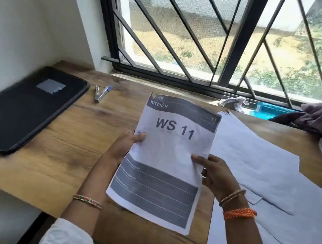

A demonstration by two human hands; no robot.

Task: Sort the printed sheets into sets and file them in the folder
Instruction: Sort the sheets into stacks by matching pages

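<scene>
Above the desk (62, 148) at centre, both hands are holding up a printed sheet (167, 159): left hand (125, 147) pinching its nine o'clock edge, right hand (214, 173) gripping three o'clock. Folder (19, 109) is lying closed at nine o'clock; loose sheets (264, 171) at three.

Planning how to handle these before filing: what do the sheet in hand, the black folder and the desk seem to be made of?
Sheet: thin printer paper, matte; it creases and bends between the left hand and right hand.
Folder: looks like black leatherette or plastic with a raised rim and faint sheen; cannot tell which.
Desk: wood-grain surface, likely laminate, smooth.
</scene>
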